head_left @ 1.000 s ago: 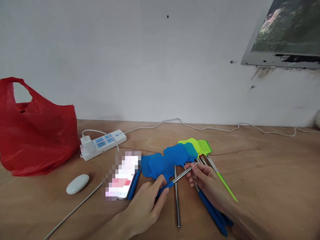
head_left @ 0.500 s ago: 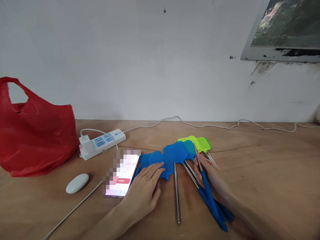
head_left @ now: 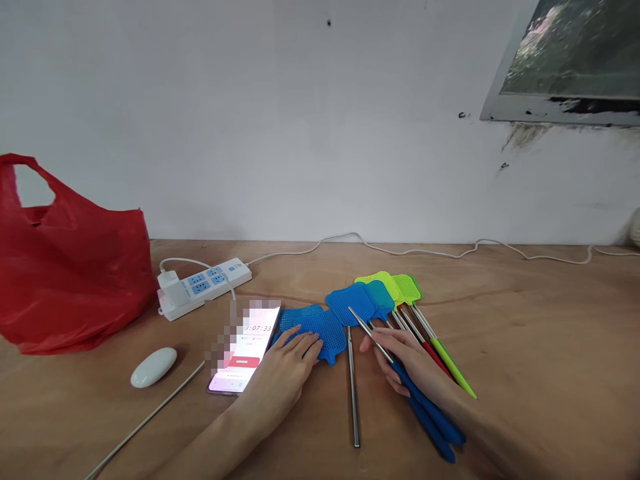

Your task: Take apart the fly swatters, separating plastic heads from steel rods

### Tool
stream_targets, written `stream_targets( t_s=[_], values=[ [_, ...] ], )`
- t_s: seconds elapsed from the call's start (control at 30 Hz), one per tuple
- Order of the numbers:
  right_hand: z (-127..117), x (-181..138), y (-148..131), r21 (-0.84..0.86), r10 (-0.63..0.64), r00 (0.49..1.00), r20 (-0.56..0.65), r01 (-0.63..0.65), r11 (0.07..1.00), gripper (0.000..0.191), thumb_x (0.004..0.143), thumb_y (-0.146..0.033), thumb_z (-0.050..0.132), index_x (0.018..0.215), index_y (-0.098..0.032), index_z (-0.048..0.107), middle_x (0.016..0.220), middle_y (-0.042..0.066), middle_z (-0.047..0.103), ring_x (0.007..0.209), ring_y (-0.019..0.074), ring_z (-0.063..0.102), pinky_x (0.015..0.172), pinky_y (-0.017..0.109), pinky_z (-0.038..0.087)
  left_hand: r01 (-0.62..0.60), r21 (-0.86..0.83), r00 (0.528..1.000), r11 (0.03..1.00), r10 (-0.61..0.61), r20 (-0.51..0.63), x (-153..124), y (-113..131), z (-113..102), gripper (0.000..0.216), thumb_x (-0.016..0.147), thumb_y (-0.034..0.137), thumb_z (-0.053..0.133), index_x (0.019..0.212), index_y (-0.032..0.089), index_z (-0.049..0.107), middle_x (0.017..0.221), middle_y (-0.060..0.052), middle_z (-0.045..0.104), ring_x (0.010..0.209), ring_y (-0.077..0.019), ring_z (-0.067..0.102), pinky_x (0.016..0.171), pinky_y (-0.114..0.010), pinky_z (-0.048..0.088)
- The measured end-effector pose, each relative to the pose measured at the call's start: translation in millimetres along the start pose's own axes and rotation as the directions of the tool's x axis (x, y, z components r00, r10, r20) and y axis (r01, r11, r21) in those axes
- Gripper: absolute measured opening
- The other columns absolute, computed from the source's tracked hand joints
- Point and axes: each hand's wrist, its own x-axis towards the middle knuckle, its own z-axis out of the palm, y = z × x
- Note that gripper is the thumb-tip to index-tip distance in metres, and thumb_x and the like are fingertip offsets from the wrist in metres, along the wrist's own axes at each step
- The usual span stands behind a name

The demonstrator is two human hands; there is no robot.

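Note:
My left hand (head_left: 287, 363) lies with its fingers stretched over blue mesh fly swatter heads (head_left: 327, 330), which overlap beside the phone. Between the fingers of my right hand (head_left: 400, 353) is a blue-handled metal rod (head_left: 367, 325), its bare tip pointing up and left over another blue swatter head (head_left: 353, 301). Below that hand, blue handles (head_left: 433, 427) slant toward me. A loose metal rod (head_left: 353, 393) lies between my hands, its upper end at the blue heads. Behind my right hand are a teal head (head_left: 381, 298) and yellow-green heads (head_left: 407, 288), with red and green handles (head_left: 453, 365).
A lit phone (head_left: 245, 353) lies left of my left hand, partly blurred out. Farther left are a white oval object (head_left: 154, 367), a power strip (head_left: 210, 283) with a plug in it, and a red plastic bag (head_left: 75, 267). A white cable (head_left: 420, 251) runs along the wall.
My right hand has shifted slightly left and lower, and the rod's tip has swung left across the blue head. Red and green handles now show beyond it. My left hand has barely moved.

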Motion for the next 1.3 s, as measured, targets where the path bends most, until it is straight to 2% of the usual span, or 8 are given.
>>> stream_targets(
  t_s=[0.13,0.33,0.53,0.77,0.97,1.3],
  values=[
    [-1,1,3,-0.014,-0.010,1.000,0.025,0.010,1.000,0.046,0.087,-0.062,0.060,0.086,-0.016,0.065,0.040,-0.010,0.043,0.028,0.0064,0.031,0.029,0.017,0.026,-0.008,0.038,0.993,0.999,0.013,-0.117,1,-2,-8,0.049,0.080,-0.008,0.043,0.122,0.010,0.062,0.120,-0.012,0.073,0.104,-0.0292,0.069,0.095,-0.046,0.051],
    [2,-4,-1,-0.088,-0.025,0.991,0.128,0.036,0.995,0.046,0.088,-0.058,0.060,0.081,-0.015,0.071,0.038,-0.008,0.045,0.029,0.0074,0.034,0.034,0.020,0.025,-0.011,-0.055,0.978,0.998,-0.001,-0.207,5,-3,-19,0.031,0.094,0.000,0.043,0.114,0.013,0.064,0.100,-0.008,0.074,0.084,-0.0249,0.067,0.080,-0.041,0.052],
    [4,-9,-6,-0.103,-0.051,0.973,0.223,0.075,0.992,0.042,0.090,-0.052,0.061,0.080,-0.013,0.074,0.037,-0.007,0.046,0.030,0.0072,0.035,0.038,0.022,0.022,0.019,-0.028,0.944,0.999,-0.027,-0.330,5,-3,-25,0.035,0.098,0.002,0.040,0.118,0.017,0.065,0.095,-0.007,0.068,0.080,-0.0233,0.060,0.074,-0.038,0.047],
    [1,-13,-5,-0.120,-0.022,0.974,0.224,0.050,0.991,0.041,0.092,-0.049,0.059,0.079,-0.014,0.076,0.037,-0.007,0.045,0.031,0.0069,0.034,0.039,0.022,0.022,0.083,-0.024,0.943,0.996,-0.086,-0.323,6,-3,-29,0.034,0.100,0.004,0.039,0.115,0.019,0.066,0.092,-0.007,0.062,0.079,-0.0222,0.054,0.070,-0.035,0.045],
    [3,-15,-9,-0.153,0.047,0.975,0.216,-0.013,0.988,0.042,0.092,-0.049,0.059,0.077,-0.014,0.076,0.035,-0.007,0.043,0.031,0.0071,0.035,0.039,0.022,0.021,0.044,0.001,0.940,0.999,-0.041,-0.339,5,-4,-29,0.037,0.098,0.000,0.039,0.117,0.019,0.065,0.091,-0.007,0.061,0.078,-0.0214,0.053,0.070,-0.035,0.044],
    [2,-15,-9,-0.217,0.128,0.961,0.244,-0.075,0.973,0.042,0.095,-0.047,0.054,0.082,-0.014,0.077,0.035,-0.007,0.045,0.030,0.0070,0.035,0.037,0.020,0.022,-0.023,-0.032,0.944,0.999,0.011,-0.329,4,-6,-24,0.035,0.097,0.000,0.040,0.112,0.017,0.068,0.093,-0.007,0.069,0.078,-0.0217,0.058,0.069,-0.036,0.042]
  ],
)
